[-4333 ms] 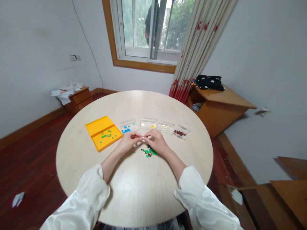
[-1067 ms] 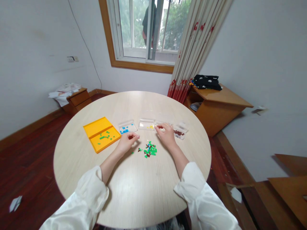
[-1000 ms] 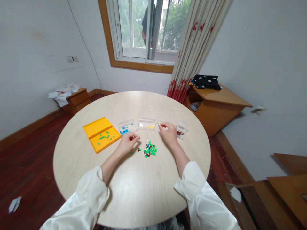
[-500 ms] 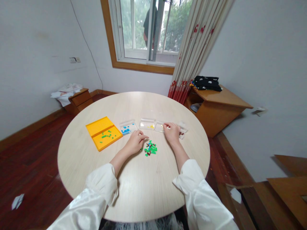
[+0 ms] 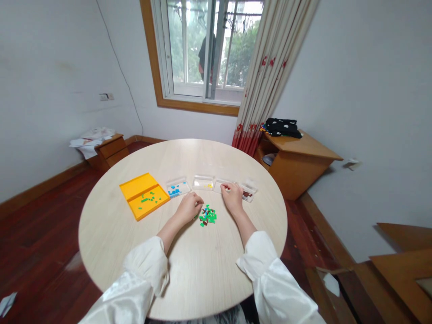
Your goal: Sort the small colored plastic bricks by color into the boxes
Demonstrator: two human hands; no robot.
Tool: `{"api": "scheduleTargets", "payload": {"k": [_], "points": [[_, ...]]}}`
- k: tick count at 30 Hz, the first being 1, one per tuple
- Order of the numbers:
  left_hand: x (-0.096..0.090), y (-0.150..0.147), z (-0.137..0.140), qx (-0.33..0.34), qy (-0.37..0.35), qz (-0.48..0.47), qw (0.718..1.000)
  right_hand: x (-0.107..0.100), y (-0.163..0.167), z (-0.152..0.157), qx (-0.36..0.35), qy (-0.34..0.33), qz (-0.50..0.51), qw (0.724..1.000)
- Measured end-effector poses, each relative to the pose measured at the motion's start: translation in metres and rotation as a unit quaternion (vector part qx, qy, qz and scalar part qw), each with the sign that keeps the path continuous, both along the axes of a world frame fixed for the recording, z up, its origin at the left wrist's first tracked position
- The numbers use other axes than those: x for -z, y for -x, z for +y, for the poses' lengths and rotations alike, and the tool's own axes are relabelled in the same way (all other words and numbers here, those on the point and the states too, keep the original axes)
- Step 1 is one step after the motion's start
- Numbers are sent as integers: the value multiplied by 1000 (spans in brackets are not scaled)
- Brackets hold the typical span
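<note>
A small pile of green, brown and blue toy bricks [image 5: 208, 216] lies on the round table. At its upper left edge is my left hand [image 5: 190, 209], fingers curled and drawn together; anything between them is too small to make out. My right hand [image 5: 232, 198] hovers at the near side of a clear plastic box [image 5: 218, 183], thumb and forefinger pinched, and partly hides it. Left of that stand a clear box with yellow pieces [image 5: 203, 177] and one with blue pieces [image 5: 178, 193]. Beyond my right hand is a box of brown pieces [image 5: 250, 199].
An open yellow case [image 5: 138, 184] holding several green pieces lies on the left of the pale round table [image 5: 199, 279]. A wooden cabinet [image 5: 303, 148] with folded black cloth stands at the back right, beside a curtain [image 5: 270, 76]. A person is outside the window.
My left hand's fingers have drawn in closer, where the forefinger pointed out over the pile. My right hand stays by the same clear box. The whole view has shifted slightly.
</note>
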State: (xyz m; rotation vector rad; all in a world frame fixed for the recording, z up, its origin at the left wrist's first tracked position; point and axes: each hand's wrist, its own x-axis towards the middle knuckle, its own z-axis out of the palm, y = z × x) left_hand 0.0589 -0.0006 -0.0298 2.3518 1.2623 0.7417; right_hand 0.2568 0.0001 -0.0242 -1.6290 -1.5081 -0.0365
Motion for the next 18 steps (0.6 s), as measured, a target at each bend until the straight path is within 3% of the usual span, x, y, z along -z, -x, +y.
{"api": "scheduleTargets", "payload": {"k": [13, 18], "points": [[-3, 16, -7, -34, -22, -20, 999, -4, 27, -23, -113, 15, -5, 994], [-4, 18, -7, -3, -9, -38, 999, -5, 37, -32, -149, 43, -12, 988]]}}
